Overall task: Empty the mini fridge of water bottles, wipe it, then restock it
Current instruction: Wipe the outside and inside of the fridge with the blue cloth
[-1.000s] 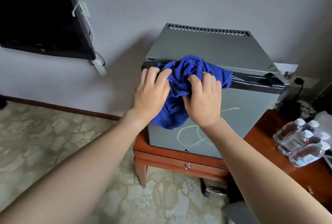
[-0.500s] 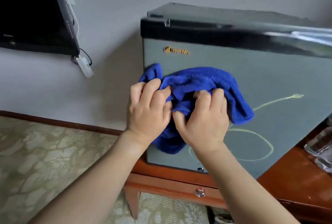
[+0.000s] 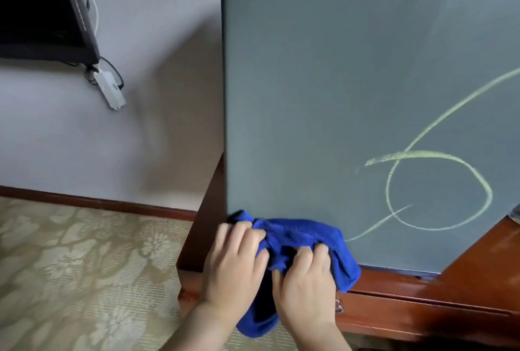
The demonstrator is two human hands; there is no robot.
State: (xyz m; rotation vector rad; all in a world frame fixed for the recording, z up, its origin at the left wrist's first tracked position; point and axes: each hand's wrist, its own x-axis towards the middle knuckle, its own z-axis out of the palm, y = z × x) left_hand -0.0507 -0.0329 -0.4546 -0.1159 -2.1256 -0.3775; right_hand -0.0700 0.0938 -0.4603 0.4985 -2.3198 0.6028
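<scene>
Cloth pressed on fridge door, lower centre of the frame.
The blue cloth (image 3: pixel 304 241) was gripped tightly by the left hand (image 3: pixel 233 263) and the right hand (image 3: pixel 305 280) against the fridge (image 3: pixel 323 83).

No readable text; only a yellow scrawl (image 3: pixel 439 190) on fridge door (image 3: pixel 323 83)

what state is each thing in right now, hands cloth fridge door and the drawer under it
left hand: fingers curled, gripping the cloth
right hand: fingers curled, gripping the cloth
blue cloth: bunched, pressed against the door's lower left corner
fridge door: closed, yellow looping mark on it
drawer: closed
TV: screen dark
</scene>
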